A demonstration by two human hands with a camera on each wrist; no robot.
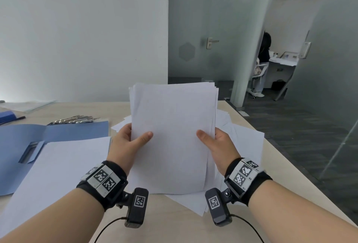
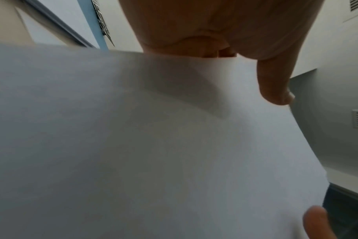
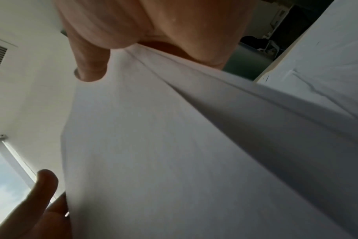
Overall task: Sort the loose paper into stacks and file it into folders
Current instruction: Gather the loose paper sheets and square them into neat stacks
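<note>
Where wall (image 1: 77,29) meets table (image 1: 251,146), glass door (image 1: 193,29)

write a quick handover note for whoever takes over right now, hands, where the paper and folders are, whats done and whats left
Left hand and right hand each grip a side edge of one stack of white paper, held upright above the table, thumbs on the front sheet.
Loose sheets lie scattered under and right of it.
Open blue folder lies at left with a paper stack on it.
Done: one stack laid on the folder, a second gathered.
Left: square the held stack, file it, collect the loose sheets.
</note>
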